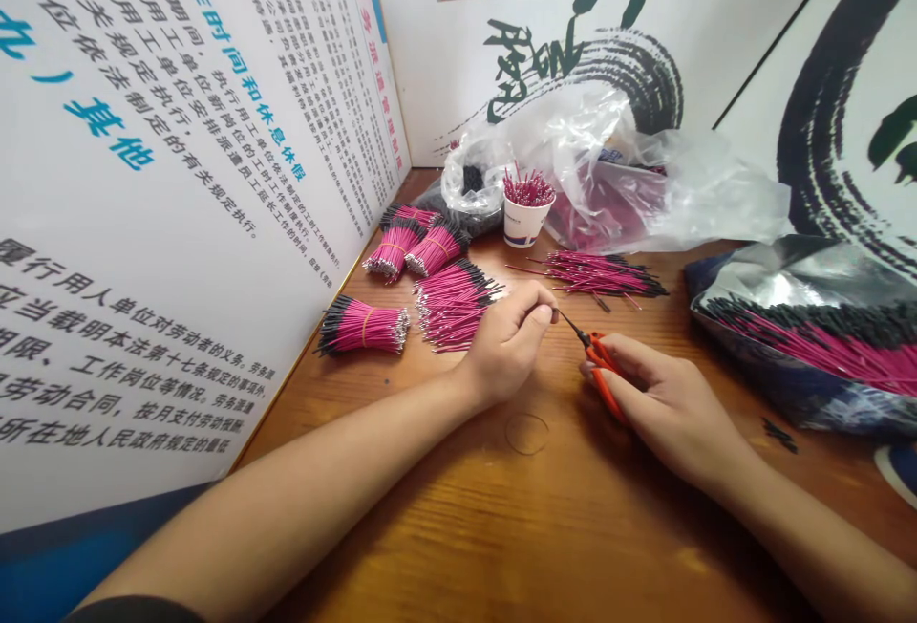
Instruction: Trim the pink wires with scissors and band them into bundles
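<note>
Pinching a wire (554, 315) w/ your L grip (507, 344), R grip (666, 410) closed on orange snips (603, 370); several banded bundles (364, 327) done, bag of wires (809, 348) left.

printed partition walls (179, 126) (chinese text) around a wooden desk (530, 527)

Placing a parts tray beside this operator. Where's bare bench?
Bare wood tabletop shows between the left forearm and right forearm, with only a thin rubber band on it. A narrower strip runs between the left forearm and the banded pink wire bundle. The back corner is crowded around the paper cup and clear plastic bag.
</note>
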Motion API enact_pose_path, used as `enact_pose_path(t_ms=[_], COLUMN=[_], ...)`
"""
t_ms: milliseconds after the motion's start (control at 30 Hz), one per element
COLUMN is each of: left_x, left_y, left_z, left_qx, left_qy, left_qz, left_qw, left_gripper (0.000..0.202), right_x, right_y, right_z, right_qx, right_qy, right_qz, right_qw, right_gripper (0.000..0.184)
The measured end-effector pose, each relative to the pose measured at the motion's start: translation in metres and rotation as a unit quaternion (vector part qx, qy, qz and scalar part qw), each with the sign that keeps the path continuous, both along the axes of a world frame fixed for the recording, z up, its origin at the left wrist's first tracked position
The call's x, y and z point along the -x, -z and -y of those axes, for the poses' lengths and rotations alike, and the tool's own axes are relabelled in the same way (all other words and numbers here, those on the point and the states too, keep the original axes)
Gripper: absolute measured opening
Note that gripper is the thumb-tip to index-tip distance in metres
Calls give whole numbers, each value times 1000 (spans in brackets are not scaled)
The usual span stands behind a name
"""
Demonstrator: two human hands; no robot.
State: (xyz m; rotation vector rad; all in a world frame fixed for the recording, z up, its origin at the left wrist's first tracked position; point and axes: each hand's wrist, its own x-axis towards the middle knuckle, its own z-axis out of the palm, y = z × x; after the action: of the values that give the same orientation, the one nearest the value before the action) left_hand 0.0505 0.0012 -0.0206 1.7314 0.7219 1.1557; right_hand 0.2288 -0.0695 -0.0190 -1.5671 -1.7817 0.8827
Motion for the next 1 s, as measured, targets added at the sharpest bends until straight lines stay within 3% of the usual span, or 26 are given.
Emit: enact_pose_path(t_ms=[1000], left_x=[0], left_y=[-1], left_z=[0], left_qx=[16], left_qy=[15], left_qz=[18], left_qw=[1000], left_gripper=[21], right_x=[0], right_y=[0], right_z=[-1], right_qx=[-17], right_qy=[-4], right_qz=[22], right_qw=[1000], right_gripper=[23])
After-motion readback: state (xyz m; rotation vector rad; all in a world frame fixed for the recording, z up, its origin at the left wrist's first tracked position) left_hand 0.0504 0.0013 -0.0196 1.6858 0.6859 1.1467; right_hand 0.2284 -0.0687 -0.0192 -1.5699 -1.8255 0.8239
